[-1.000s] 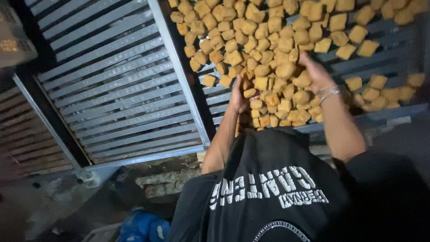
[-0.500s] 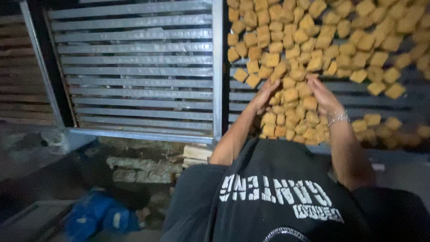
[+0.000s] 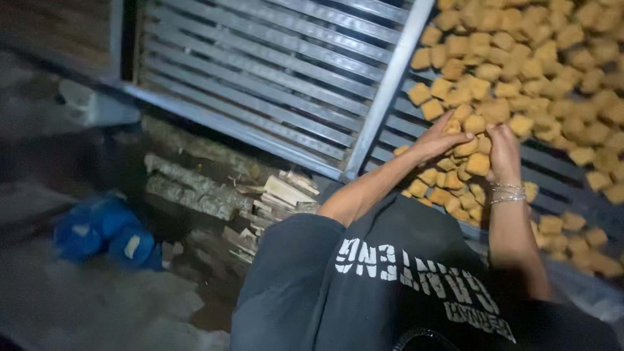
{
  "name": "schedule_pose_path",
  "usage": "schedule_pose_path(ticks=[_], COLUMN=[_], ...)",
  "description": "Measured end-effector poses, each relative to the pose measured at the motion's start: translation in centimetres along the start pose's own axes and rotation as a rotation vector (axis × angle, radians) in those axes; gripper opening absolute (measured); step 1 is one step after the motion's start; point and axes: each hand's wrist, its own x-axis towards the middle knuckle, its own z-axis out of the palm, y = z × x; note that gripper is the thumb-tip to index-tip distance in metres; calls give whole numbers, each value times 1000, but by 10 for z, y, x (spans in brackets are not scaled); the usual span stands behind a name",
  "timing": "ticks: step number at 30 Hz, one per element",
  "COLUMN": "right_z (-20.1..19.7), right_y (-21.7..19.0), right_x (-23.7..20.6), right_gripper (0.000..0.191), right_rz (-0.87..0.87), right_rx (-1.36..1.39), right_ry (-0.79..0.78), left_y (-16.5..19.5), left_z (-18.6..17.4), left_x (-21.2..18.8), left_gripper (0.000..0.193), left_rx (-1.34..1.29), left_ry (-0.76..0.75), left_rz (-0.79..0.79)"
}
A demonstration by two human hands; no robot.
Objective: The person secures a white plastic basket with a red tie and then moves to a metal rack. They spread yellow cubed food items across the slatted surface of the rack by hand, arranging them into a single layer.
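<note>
Resting on the golden cubes [image 3: 520,84] heaped on the slatted rack [image 3: 273,71], the left hand [image 3: 442,140] lies loosely spread, while the right hand [image 3: 502,148] curls around one cube.

**Golden cubes heaped on a slatted metal rack**

The golden-brown fried cubes [image 3: 520,71] lie piled loosely over the grey slatted rack [image 3: 559,175], thickest toward its upper right, thinning near its lower edge. Each is small, blocky, matte and crusted.

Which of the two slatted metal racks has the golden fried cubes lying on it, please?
The right-hand rack, under both hands; the left rack's slats are bare.
</note>
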Motion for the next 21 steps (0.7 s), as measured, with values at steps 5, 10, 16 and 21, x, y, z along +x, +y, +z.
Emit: schedule_pose_path(ticks=[5, 10, 16, 21], right_z=[112, 181, 28, -205], right_y=[-58, -91, -56, -22], right_x=[38, 59, 24, -20], right_gripper=[46, 73, 63, 37], right_rz=[-148, -412, -369, -216], right_rx=[-96, -137, -355, -231], right_ry=[-297, -582, -218, 494], left_y=[33, 70, 40, 20], left_z=[-98, -232, -114, -9], left_x=[-17, -79, -43, 12], left_gripper=[50, 56, 51, 53], left_rx=[101, -1001, -693, 307], left_ry=[369, 610, 467, 237], left_rz=[-28, 218, -164, -58])
